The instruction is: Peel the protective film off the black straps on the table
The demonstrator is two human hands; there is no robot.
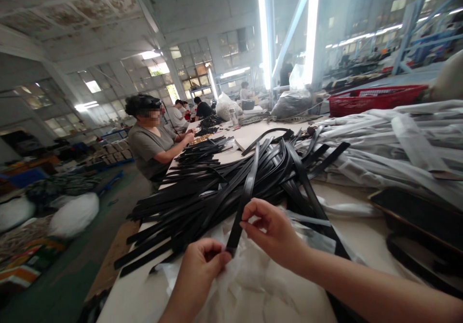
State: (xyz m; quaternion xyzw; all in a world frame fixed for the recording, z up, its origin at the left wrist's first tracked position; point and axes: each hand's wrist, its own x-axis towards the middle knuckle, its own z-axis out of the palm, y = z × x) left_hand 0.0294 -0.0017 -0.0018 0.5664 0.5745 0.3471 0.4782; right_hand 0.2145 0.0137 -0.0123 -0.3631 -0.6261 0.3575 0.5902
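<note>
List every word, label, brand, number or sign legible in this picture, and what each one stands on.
None can be read.
Black strap between the left hand and right hand: no lettering shows.
Red basket: no legible text.
Colourful packaging at lower left: too blurred to tell whether it bears print.
Far background: too small and blurred to read anything.

A: Camera setup?
B: Single view, from my head, facing forward and down along the left edge of the tabletop [132,291].
A: Range?
B: Close over my left hand [199,266] and right hand [277,234].
</note>
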